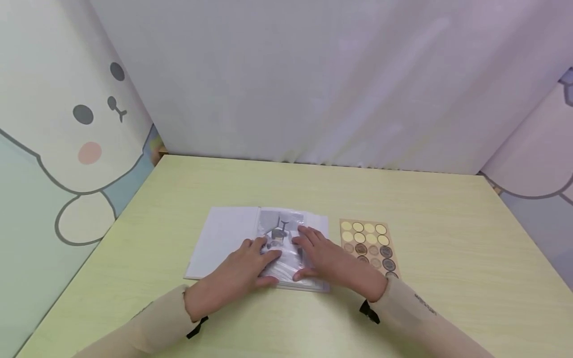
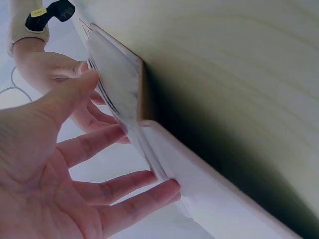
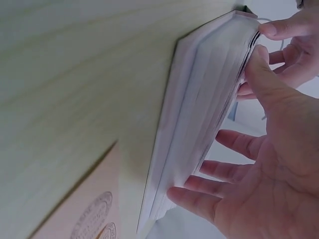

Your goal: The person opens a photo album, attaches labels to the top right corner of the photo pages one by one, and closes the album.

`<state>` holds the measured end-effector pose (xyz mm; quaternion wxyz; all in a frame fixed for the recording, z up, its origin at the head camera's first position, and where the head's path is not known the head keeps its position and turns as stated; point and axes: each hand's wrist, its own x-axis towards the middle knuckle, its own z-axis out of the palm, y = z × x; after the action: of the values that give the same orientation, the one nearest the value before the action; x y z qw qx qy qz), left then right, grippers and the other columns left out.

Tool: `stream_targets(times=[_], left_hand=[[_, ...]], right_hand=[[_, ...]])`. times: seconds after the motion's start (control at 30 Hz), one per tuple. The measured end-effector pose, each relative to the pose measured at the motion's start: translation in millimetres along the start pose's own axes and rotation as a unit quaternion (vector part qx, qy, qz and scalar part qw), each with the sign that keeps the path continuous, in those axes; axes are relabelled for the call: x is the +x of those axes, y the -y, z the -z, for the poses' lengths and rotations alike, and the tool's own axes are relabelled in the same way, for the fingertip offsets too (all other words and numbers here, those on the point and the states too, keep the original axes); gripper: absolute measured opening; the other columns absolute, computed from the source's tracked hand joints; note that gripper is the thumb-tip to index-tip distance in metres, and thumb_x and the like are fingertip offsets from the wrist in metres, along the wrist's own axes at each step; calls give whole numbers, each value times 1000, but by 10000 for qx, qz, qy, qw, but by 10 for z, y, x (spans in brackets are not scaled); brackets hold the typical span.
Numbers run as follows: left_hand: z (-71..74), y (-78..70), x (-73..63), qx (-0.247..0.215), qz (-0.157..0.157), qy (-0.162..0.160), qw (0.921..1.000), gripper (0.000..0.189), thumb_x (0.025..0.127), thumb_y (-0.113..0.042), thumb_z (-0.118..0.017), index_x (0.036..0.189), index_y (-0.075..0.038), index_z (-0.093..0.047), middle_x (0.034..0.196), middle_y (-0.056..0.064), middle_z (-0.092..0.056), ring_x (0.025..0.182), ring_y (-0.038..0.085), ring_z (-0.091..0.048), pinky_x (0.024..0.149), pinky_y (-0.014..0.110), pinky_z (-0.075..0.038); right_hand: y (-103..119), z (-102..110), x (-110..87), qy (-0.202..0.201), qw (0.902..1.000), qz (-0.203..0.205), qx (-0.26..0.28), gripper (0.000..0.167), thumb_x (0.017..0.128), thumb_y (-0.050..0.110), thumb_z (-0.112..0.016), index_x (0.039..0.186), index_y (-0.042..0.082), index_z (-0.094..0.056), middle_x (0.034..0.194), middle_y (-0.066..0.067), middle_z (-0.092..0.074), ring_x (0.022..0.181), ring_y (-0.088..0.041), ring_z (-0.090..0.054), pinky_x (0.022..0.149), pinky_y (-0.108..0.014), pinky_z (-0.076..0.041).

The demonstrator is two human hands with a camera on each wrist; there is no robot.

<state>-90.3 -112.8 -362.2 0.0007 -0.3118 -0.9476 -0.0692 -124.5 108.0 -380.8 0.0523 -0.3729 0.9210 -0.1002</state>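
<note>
A white photo album (image 1: 226, 231) lies spread on the table, its cover turned to the left. On its right side a clear plastic sleeve (image 1: 286, 266) shows a grey and white picture (image 1: 279, 223). My left hand (image 1: 239, 268) rests with spread fingertips near the spine, on the sleeve's left edge. The right hand (image 1: 329, 256) touches the right part of the page with its fingers extended. In the right wrist view the stacked pages (image 3: 199, 109) form a thick block under the right fingertips. Both thumbs are near the lower edge of the page.
Right of the album lies a brown sheet of round stickers (image 1: 367, 246), yellow and dark, partly covered by the right forearm. The pale wooden table (image 1: 447, 238) runs back to a white curtain (image 1: 313, 84). Printed cartoon cloths (image 1: 67, 149) hang at the sides.
</note>
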Motion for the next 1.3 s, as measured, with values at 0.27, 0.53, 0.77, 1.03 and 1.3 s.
stream_targets(times=[0.27, 0.53, 0.77, 1.03, 1.3], left_hand=[[16, 18, -13, -158, -2, -60, 9999, 52, 82, -45, -66, 123, -14, -60, 127, 22, -51, 99, 36, -54, 74, 44, -54], [1, 39, -21, -260, -38, -111, 9996, 51, 82, -44, -65, 124, -15, -59, 128, 21, -50, 102, 38, -55, 77, 46, -53], [-13, 45, -38, -192, -76, -196, 9996, 51, 82, -45, -65, 123, -15, -60, 127, 21, -51, 101, 37, -55, 77, 45, -53], [-25, 41, -52, -97, -84, -265, 9996, 49, 82, -43, -65, 122, -15, -60, 126, 20, -51, 100, 35, -55, 70, 44, -54], [-34, 31, -57, -25, -99, -330, 9994, 48, 82, -44, -65, 120, -15, -61, 124, 20, -51, 97, 33, -54, 63, 42, -54]], right_hand=[[-35, 110, -83, 279, 9963, -287, 757, 79, 82, 55, -56, 141, 7, -34, 153, -18, -18, 137, -36, -28, 102, -47, -39], [-105, 131, -190, 393, 9954, -372, 788, 92, 81, 60, -53, 147, 3, -21, 156, -13, -9, 140, -33, -23, 106, -45, -35], [-134, 106, -227, 449, 9952, -422, 754, 91, 82, 60, -53, 147, 4, -22, 156, -13, -14, 139, -34, -26, 105, -46, -36], [-241, 163, -246, 615, 9927, -901, 511, 89, 81, 58, -56, 147, 7, -25, 155, -12, -17, 139, -32, -26, 104, -44, -38], [-472, 270, -314, 299, 9915, -1095, 628, 75, 79, 33, -72, 137, -2, -40, 146, -24, -30, 131, -42, -34, 100, -47, -41]])
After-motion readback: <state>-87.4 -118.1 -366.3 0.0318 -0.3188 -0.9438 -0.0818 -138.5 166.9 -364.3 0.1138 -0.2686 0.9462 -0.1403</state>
